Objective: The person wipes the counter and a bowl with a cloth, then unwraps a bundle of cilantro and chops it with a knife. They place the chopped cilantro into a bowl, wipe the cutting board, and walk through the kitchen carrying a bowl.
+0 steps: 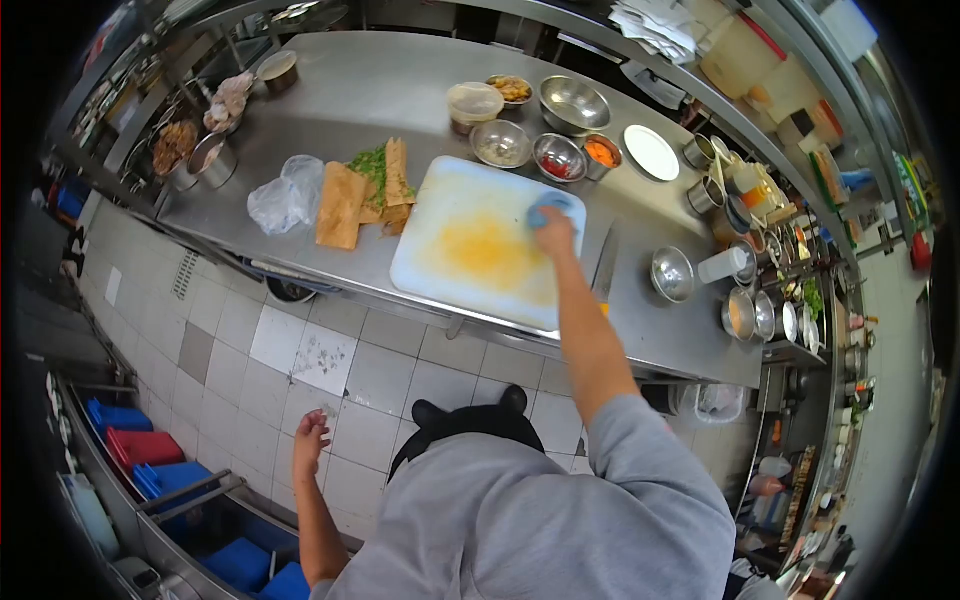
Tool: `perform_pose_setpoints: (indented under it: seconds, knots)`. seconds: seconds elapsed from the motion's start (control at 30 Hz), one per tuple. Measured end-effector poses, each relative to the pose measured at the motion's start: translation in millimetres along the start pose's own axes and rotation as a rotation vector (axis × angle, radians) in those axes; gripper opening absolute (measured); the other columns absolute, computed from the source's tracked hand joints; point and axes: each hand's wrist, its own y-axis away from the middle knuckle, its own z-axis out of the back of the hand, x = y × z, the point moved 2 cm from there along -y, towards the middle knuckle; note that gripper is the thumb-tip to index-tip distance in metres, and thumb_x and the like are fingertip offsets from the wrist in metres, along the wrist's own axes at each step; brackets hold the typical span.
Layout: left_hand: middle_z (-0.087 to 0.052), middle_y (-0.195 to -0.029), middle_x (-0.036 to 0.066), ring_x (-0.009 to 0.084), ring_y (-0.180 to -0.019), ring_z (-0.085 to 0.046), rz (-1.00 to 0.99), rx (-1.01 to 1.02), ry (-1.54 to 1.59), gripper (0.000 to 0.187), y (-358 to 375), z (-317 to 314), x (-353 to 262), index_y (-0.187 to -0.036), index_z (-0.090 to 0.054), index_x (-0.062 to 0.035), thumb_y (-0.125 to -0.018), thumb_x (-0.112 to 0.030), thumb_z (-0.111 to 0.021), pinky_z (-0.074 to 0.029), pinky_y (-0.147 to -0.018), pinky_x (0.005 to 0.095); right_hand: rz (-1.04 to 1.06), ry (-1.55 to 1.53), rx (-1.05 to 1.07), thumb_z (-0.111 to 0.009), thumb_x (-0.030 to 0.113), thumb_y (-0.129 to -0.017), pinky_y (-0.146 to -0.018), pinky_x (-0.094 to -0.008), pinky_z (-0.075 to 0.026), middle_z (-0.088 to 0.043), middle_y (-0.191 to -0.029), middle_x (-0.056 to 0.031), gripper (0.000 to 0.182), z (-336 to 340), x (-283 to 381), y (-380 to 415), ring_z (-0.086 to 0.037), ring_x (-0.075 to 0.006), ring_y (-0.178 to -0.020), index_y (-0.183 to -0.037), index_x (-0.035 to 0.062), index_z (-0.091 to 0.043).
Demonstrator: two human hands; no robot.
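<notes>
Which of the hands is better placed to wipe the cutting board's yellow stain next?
Right, most likely: the right hand holds what looks like a blue cloth on the cutting board, beside the yellow stain. The left hand hangs away from the counter, apparently empty.

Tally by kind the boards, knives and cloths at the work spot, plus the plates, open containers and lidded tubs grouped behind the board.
Board: 1
Knife: 1
Cloth: 1
Plate: 1
Open containers: 5
Lidded tub: 1
Total: 10

right hand [551,236]: holds blue cloth [546,207] on cutting board [440,205] | left hand [312,432]: hangs, half-curled | knife [606,264]: beside board
</notes>
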Motion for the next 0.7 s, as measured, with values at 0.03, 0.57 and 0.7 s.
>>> perform_pose_setpoints:
  seconds: [0.03, 0.57, 0.7]
  knots:
    - [-0.063, -0.119, 0.004, 0.0165, -0.098, -0.060, -0.034, 0.024, 0.065, 0.031, 6.0, -23.4, -16.6, -0.127, -0.057, -0.0127, -0.097, -0.021, -0.056, -0.054, -0.077, 0.0352, 0.080, 0.004, 0.004, -0.067, 0.007, -0.069, -0.091, -0.0445, -0.050, -0.070, -0.111, -0.0115, 0.036, -10.4, 24.8, 18.8, -0.064, -0.0367, -0.101, -0.104, 0.0125, -0.071]
    - [-0.067, -0.096, 0.013, 0.0230, -0.085, -0.064, -0.701, 0.931, -0.872, 0.028, 87.7, -419.1, -214.5, -0.097, -0.068, -0.0003, -0.088, -0.026, -0.072, -0.051, -0.071, 0.0341, 0.218, -0.218, 0.589, -0.066, 0.006, -0.072, -0.096, -0.0419, -0.048, -0.064, -0.117, -0.0146, 0.043, 135.6, -9.5, 138.4, -0.059, -0.0358, -0.107, -0.115, 0.0078, -0.064]
    - [-0.064, -0.096, 0.018, 0.0345, -0.087, -0.064, -1.001, 0.820, -0.951, 0.032, 81.3, -509.3, -196.7, -0.097, -0.062, 0.0014, -0.085, -0.027, -0.073, -0.052, -0.075, 0.0413, -0.370, -0.862, 0.337, -0.061, 0.009, -0.082, -0.095, -0.0412, -0.050, -0.062, -0.122, -0.0105, 0.042, 213.6, -80.9, 174.3, -0.062, -0.0279, -0.110, -0.124, 0.0074, -0.059]
